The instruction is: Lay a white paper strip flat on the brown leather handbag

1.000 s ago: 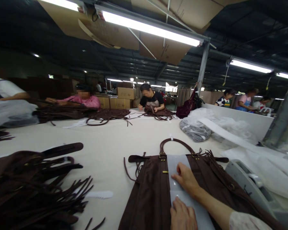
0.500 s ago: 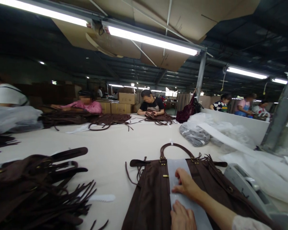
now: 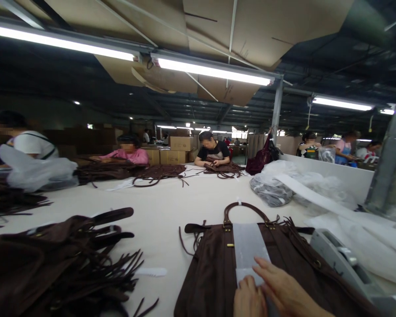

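A dark brown handbag (image 3: 206,264) lies on the table before me, its looped handle (image 3: 246,206) pointing away. Down its front runs a translucent strip (image 3: 249,240), with one end overlapping another layer near my hands. My left hand (image 3: 250,298) bends its bunched fingers onto the strip at the overlap; the fingertips are partly hidden. Beside it my right hand (image 3: 282,284) rests on the strip's right side with thumb and fingers apart. A grey tape dispenser (image 3: 345,259) stands at the bag's right.
Fringed brown bags (image 3: 53,268) are heaped at left, a white notched strip (image 3: 152,272) beside them. Clear plastic bags (image 3: 280,185) and white wrapping sheet (image 3: 359,237) lie at right. Across the table (image 3: 158,198), a person (image 3: 214,152) handles a brown bag; others work nearby.
My right hand has slid down the strip towards me and now lies close against my left hand. My left hand's fingers look more bent. The view has tilted slightly up and left.
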`<act>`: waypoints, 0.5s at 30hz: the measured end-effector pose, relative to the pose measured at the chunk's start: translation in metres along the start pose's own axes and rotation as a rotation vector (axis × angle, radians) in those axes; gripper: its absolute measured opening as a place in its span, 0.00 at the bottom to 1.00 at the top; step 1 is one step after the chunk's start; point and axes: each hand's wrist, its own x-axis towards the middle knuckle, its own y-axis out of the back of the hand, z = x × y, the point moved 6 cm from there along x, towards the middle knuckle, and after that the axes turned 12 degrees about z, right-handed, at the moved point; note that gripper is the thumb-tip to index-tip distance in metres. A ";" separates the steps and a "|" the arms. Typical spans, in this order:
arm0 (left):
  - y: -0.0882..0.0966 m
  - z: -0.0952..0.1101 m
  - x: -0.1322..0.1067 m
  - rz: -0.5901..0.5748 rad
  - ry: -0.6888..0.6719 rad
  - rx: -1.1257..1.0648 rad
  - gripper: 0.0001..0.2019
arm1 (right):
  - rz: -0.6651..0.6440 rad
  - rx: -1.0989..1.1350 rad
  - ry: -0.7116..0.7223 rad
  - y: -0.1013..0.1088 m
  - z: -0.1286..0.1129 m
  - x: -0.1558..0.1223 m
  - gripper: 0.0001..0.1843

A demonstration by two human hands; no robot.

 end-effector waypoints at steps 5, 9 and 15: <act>0.030 0.002 0.000 -0.314 -0.027 -0.078 0.21 | -0.038 0.096 0.041 -0.028 0.007 -0.009 0.29; 0.051 -0.010 -0.003 -0.345 -0.100 -0.090 0.19 | -0.110 0.103 0.106 -0.035 -0.002 -0.010 0.30; 0.139 -0.079 -0.002 -0.041 0.017 -0.275 0.19 | -0.140 0.085 0.147 -0.004 -0.033 -0.014 0.38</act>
